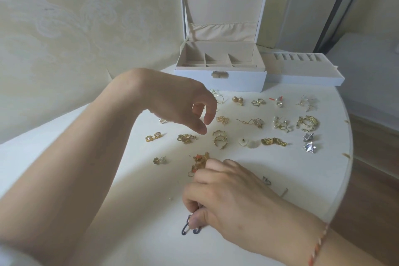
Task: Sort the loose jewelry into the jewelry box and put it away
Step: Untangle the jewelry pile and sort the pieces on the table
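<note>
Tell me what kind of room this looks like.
Probably a bedroom or dressing corner at home: patterned wallpaper, a round white table spread with paired earrings, an open white jewelry box with its ring tray lifted out beside it.

A round white table point(313, 179) stands against cream damask wallpaper point(64, 28) (wood floor point(373, 157) at right).

We see a round white table point(313, 181) set against a cream wall point(64, 28) with a pale raised floral pattern. To the right, we see brown wood flooring point(375, 157) and a dark vertical frame point(339, 6) beside a grey panel.
</note>
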### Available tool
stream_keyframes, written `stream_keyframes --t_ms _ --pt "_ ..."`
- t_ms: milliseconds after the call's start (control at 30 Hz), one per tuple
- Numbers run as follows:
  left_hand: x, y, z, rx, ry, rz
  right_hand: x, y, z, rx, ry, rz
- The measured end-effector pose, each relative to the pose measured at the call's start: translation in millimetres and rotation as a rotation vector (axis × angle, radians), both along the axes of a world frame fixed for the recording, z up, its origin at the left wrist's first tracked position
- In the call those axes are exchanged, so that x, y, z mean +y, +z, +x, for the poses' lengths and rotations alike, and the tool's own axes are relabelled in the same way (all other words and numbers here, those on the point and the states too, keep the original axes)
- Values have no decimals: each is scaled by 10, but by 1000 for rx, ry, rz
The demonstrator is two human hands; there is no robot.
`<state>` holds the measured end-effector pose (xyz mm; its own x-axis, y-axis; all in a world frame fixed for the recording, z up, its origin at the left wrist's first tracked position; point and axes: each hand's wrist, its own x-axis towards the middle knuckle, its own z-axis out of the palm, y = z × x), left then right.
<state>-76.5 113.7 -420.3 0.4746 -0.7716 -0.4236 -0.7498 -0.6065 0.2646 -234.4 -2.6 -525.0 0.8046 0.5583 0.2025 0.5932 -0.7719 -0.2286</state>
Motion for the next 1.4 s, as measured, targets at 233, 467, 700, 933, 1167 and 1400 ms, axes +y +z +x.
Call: stream_keyframes --t_ms 233,467,700,933,1167,1400 --pt "-14 -66 53 -19 -51 -5 -92 10 62 38 20 67" --pt "-25 -91 80 12 -66 -29 -675 171 272 150 -344 403" --pt "-145 -187 -4 1 -98 31 -765 58 267 101 -414 239" --pt "-311 -322 -130 -18 -240 -139 -1203 177 -33 213 -288 372" --pt "-493 -526 -289 45 -358 -216 -1251 51 -185 261 -189 170" --pt "-525 -608 -326 66 -352 -197 -1351 16 -237 164 -231 185"
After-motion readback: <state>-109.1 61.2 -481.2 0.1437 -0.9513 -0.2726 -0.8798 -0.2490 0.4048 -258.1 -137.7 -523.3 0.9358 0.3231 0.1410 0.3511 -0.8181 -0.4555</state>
